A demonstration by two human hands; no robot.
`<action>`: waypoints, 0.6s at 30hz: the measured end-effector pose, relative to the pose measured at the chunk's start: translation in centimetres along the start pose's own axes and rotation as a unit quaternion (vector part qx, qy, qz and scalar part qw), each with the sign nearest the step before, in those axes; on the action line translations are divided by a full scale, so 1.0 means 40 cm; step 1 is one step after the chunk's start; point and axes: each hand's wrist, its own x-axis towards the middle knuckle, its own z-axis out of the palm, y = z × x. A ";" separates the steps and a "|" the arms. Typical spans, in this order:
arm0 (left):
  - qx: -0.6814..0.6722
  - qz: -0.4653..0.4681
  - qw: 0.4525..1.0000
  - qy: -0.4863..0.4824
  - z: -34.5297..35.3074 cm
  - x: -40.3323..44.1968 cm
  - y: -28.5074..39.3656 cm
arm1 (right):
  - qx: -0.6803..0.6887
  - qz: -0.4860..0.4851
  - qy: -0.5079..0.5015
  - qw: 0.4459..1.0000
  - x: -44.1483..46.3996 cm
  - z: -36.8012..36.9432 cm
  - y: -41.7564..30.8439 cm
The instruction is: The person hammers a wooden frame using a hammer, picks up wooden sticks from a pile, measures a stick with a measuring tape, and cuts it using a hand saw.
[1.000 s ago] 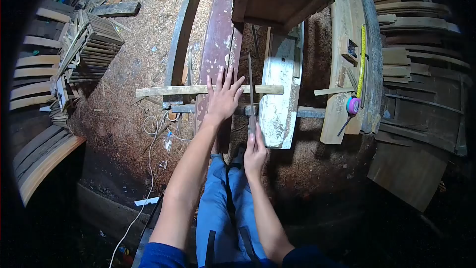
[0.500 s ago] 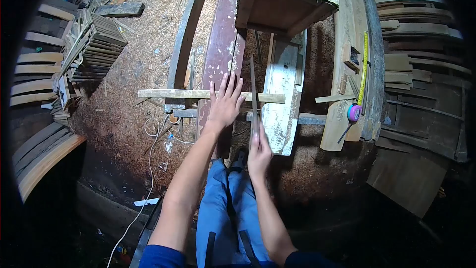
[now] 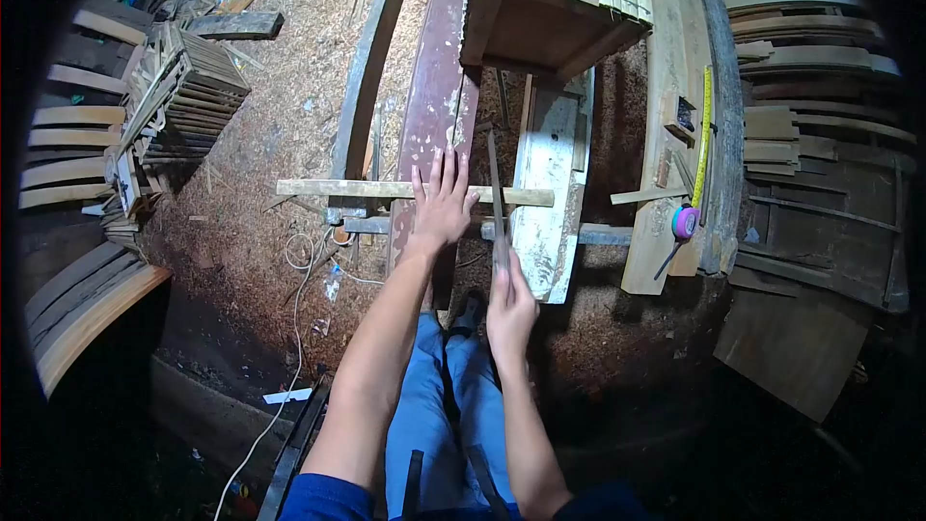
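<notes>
A narrow wooden strip (image 3: 347,189) lies crosswise over a worn maroon board (image 3: 424,125). My left hand (image 3: 445,205) rests flat on the strip with its fingers stretched forward, pressing it against the board. In my right hand (image 3: 511,309) is the handle of a handsaw (image 3: 498,178), fingers wrapped around it. The thin blade points away from me and crosses the strip just right of the maroon board. Beyond the blade, the strip's right end reaches over a white-stained board (image 3: 545,232). How deep the blade sits in the wood I cannot tell.
A wooden box frame (image 3: 555,24) stands ahead on the boards. At right, a yellow tape measure (image 3: 686,222) lies extended on a plank (image 3: 644,260). Stacked slats (image 3: 198,87) stand at left, a white cable (image 3: 297,328) crosses the floor, and wood shavings lie around.
The saw and my right hand have shifted slightly toward me and to the right. My left hand stays on the strip, and the view has moved a little.
</notes>
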 end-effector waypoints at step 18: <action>-0.002 -0.010 0.999 -0.032 -0.016 0.005 0.011 | -0.056 -0.012 -0.012 0.998 0.030 -0.006 -0.034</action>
